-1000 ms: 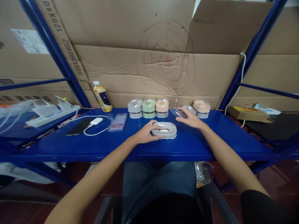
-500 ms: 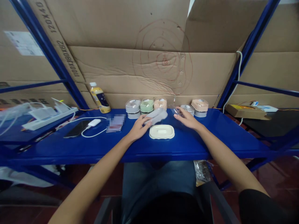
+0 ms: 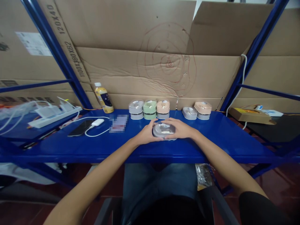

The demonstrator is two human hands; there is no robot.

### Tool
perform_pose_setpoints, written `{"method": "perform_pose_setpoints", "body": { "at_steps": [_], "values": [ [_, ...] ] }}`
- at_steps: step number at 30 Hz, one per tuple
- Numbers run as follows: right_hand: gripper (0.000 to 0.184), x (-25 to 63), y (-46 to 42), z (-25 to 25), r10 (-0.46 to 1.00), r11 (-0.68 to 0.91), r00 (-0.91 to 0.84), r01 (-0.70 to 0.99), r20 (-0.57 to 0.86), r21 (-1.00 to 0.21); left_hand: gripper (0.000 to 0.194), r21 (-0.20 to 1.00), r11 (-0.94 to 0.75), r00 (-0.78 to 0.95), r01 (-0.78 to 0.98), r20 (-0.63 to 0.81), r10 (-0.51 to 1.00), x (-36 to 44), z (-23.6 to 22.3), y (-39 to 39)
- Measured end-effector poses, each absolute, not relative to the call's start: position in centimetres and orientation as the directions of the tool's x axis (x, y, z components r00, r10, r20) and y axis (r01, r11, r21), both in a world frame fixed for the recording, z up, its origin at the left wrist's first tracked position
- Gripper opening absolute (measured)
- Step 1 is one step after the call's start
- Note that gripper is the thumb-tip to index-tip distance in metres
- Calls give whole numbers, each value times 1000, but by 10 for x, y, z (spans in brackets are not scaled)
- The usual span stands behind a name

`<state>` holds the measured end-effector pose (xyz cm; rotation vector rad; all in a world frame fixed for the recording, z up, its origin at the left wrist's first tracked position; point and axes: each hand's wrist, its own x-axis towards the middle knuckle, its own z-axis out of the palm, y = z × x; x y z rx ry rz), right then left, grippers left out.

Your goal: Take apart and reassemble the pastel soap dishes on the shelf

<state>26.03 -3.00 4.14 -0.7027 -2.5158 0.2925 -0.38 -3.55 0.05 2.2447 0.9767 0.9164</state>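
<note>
A small grey oval lidded box [image 3: 161, 133], with a pale label and a light strip on top, sits close in front of me. My left hand [image 3: 148, 132] is closed around its left end, thumb along the near side. From the other end my right hand [image 3: 179, 128] grips it, with fingers over the far edge and thumb at the front. A pale rim shows beneath the box at the lower right; the rest there is hidden. Behind my hands stand stacked boxes with a grey lid [image 3: 136, 107], a green lid [image 3: 150, 107] and a peach lid [image 3: 163, 106].
Farther right are a low grey box [image 3: 189, 113] and a peach-topped stack [image 3: 202, 107]. On the left of the blue table [image 3: 93, 147] are a yellow bottle [image 3: 103, 99], a phone [image 3: 82, 128] and a white charger [image 3: 97, 122] with its cable. Cardboard [image 3: 117, 68] forms the back wall.
Both hands have come together over the spot where the cream oval tray lay. The tray is now mostly covered by the grey box in my hands. The view has shifted slightly.
</note>
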Motion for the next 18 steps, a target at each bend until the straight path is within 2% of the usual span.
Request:
{"method": "perform_pose_setpoints", "body": {
  "at_steps": [4, 11, 13, 15, 16, 18],
  "values": [
    [85, 251, -30, 42, 544, 835, -764, 455, 347, -308, 127, 736, -561, 509, 380, 340, 791, -4, -2, -34],
    [88, 253, -39, 47, 610, 791, -740, 548, 283, -272, 121, 730, -576, 525, 367, 349, 776, -7, -4, -29],
    [100, 260, -44, 48, 636, 770, -728, 576, 256, -274, 111, 702, -599, 497, 386, 388, 776, -9, -6, -26],
    [112, 271, -51, 47, 675, 736, -703, 624, 222, -263, 93, 651, -608, 441, 454, 428, 789, -11, -9, -22],
    [114, 278, -55, 46, 699, 714, -683, 656, 210, -243, 84, 620, -605, 412, 500, 443, 796, -12, -10, -20],
    [105, 292, -64, 42, 745, 664, -627, 729, 228, -166, 69, 561, -594, 376, 577, 463, 802, -12, -12, -19]
  ]
}}
